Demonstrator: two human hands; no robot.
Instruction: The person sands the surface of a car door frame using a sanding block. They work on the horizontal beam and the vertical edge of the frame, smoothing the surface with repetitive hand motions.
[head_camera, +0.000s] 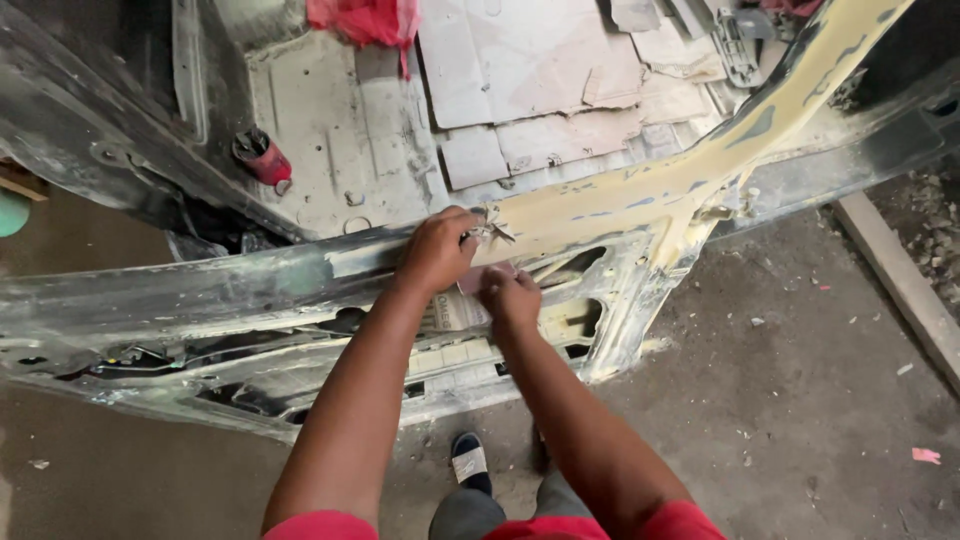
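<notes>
Hands meet on the car door (300, 290) — left hand (437, 250) pinching a small metal piece (490, 232) steady at the edge, right hand (510, 297) closed on a pinkish pad (478, 277) pressed against the panel.

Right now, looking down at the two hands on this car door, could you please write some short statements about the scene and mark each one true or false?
1. Both hands rest on the upper edge of the stripped car door. True: the left hand and the right hand are side by side there.
2. A red can lies on the car floor beyond the door. True.
3. The door frame on the right is covered with blue paint. False: it is mostly pale yellow filler with small bluish spots.
4. The right hand is raised in the air, away from the door. False: it presses on the door.
5. Flattened cardboard lies inside the car. True.
</notes>
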